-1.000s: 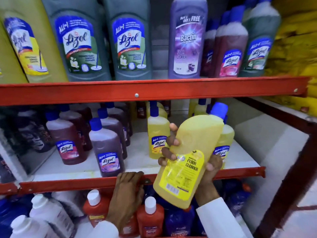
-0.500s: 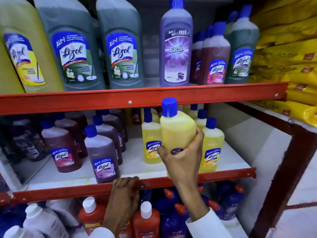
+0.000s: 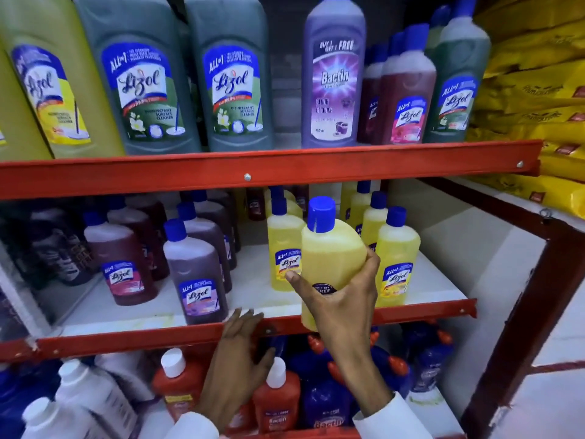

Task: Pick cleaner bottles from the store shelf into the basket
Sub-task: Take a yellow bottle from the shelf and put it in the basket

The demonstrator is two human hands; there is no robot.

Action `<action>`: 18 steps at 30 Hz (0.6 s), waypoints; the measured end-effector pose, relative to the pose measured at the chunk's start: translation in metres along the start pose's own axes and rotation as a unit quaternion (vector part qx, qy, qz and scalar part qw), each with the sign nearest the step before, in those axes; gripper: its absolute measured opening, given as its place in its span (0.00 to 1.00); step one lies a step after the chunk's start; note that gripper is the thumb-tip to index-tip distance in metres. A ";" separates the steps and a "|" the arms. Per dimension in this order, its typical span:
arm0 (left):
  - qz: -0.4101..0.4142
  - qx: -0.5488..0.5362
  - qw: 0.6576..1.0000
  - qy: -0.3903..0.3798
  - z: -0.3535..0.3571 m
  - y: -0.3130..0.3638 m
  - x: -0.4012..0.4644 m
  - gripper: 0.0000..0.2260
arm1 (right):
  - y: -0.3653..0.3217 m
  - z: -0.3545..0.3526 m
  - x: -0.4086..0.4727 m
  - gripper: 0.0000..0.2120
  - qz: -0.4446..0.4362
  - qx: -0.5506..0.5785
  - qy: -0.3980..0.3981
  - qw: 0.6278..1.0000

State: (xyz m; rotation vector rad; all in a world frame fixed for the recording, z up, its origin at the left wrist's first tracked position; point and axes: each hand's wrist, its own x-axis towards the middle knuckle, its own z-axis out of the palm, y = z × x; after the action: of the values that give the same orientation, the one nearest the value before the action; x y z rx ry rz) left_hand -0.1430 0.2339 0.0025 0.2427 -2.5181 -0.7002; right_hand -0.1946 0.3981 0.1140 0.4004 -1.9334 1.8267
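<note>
Head view: right hand (image 3: 343, 299) fingers wrap a yellow bottle (image 3: 332, 264) stamped "FREE".
Lizol and Bactin bottles (image 3: 334, 77) around; left hand (image 3: 237, 359) fingers spread over the shelf edge (image 3: 126, 339).

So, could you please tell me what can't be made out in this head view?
- Basket: out of the head view's frame.
- Yellow bottle: label and base hidden by the right hand.
- Left hand: wrist cut off by the bottom edge.
- Dark bottles at far left: blurred, labels unreadable.
</note>
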 end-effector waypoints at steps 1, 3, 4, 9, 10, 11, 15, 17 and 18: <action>0.007 -0.029 1.000 -0.003 -0.001 0.007 -0.004 0.31 | 0.002 -0.006 -0.002 0.47 0.004 0.010 -0.025 1.000; 0.023 -0.086 0.995 -0.042 -0.001 0.024 -0.015 0.34 | 0.012 -0.018 -0.011 0.46 0.023 0.023 -0.078 0.996; 0.028 -0.120 0.990 -0.066 0.000 0.032 -0.022 0.34 | 0.018 -0.023 -0.017 0.46 0.035 0.026 -0.103 0.994; -0.031 -0.259 0.958 -0.116 0.030 0.047 -0.059 0.27 | 0.060 -0.049 -0.058 0.42 0.094 0.005 -0.202 0.975; -0.045 -0.268 0.955 -0.117 0.039 0.045 -0.068 0.25 | 0.071 -0.054 -0.068 0.40 0.105 0.000 -0.221 0.970; -0.055 -0.281 0.951 -0.120 0.049 0.042 -0.077 0.23 | 0.081 -0.060 -0.077 0.38 0.113 -0.009 -0.237 0.965; -0.131 -0.287 0.936 -0.158 0.100 0.018 -0.117 0.24 | 0.132 -0.081 -0.105 0.37 0.135 -0.084 -0.306 0.938; -0.168 -0.255 0.935 -0.180 0.129 0.002 -0.136 0.24 | 0.158 -0.087 -0.116 0.35 0.144 -0.128 -0.331 0.924; -0.185 -0.234 0.935 -0.191 0.144 -0.005 -0.144 0.23 | 0.171 -0.088 -0.122 0.34 0.154 -0.145 -0.337 0.917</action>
State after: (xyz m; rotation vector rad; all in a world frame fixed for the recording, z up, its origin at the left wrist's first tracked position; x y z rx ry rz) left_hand -0.0944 0.3347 -0.1680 0.4505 -2.5792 -1.6056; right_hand -0.1651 0.4882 -0.0934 0.7310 -2.8321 1.6631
